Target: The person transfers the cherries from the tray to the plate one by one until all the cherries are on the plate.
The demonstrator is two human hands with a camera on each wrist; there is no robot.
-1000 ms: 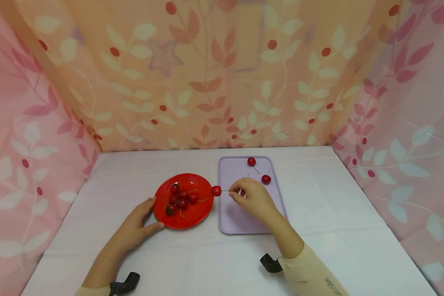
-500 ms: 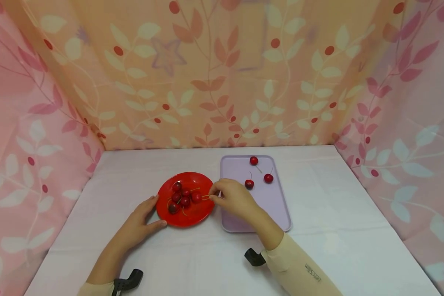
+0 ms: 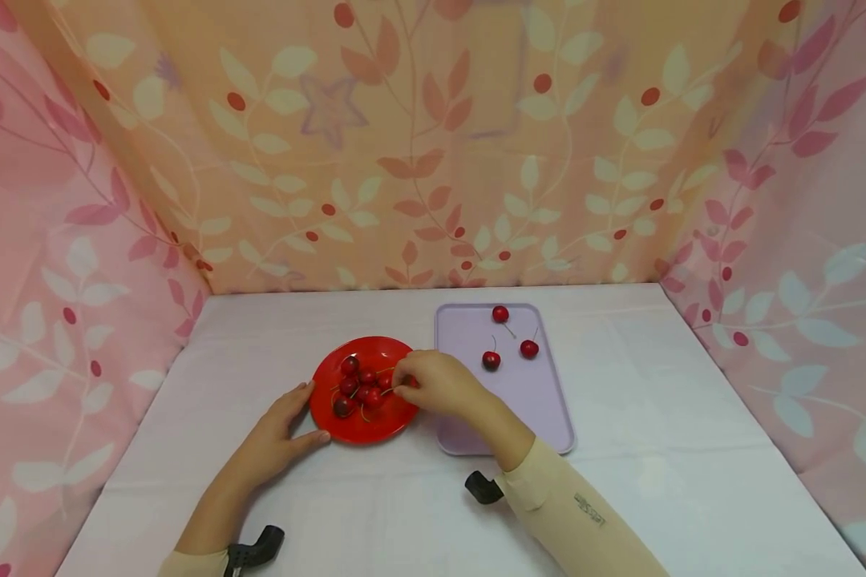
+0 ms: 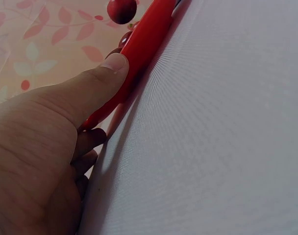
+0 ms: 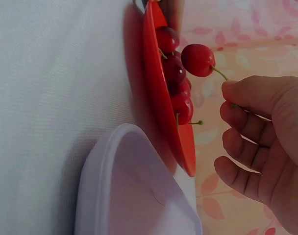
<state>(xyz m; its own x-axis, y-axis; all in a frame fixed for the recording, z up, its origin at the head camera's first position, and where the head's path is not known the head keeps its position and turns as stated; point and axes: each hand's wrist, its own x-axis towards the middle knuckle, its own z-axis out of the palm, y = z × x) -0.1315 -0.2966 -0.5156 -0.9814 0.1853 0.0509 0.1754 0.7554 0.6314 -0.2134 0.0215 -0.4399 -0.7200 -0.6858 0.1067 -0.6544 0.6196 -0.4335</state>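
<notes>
Your left hand (image 3: 277, 437) lies nearest the table's (image 3: 375, 513) front edge, thumb and fingers clasping the near-left rim of the red plate (image 3: 375, 423). Your right hand (image 3: 440, 386) reaches over the plate's right rim, fingertips pinching the stem of one cherry (image 5: 198, 59), held just above the plate's pile of cherries (image 3: 354, 385). To the right, touching or just beside the plate, lies the lilac tray (image 3: 541, 409). Three more cherries (image 3: 491, 361) rest towards the tray's far edge. Leaf-patterned curtains (image 3: 433, 144) enclose the table.
</notes>
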